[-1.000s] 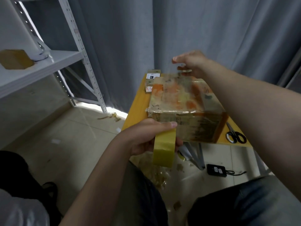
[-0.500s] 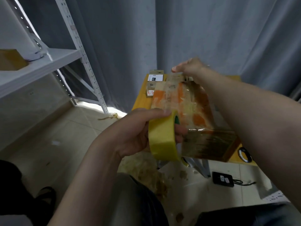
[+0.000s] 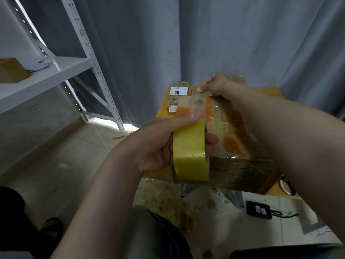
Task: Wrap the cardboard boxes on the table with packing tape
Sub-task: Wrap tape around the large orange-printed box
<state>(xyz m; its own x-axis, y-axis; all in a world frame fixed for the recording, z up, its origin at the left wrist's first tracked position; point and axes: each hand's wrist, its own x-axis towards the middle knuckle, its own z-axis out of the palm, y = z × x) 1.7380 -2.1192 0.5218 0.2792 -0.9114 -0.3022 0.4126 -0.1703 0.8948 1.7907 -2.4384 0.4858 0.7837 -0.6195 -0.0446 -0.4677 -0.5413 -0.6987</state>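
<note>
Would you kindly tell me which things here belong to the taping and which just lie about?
In use: tape roll, gripped by left hand; large box, held by right hand; small boxes behind.
Lying about: black device on the floor; brown box on the shelf.

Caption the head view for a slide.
Left hand holds yellow tape roll at taped cardboard box; right hand grips far edge.

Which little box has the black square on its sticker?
The farther little box, nearest the curtain; the nearer one has red scribbles instead.
</note>
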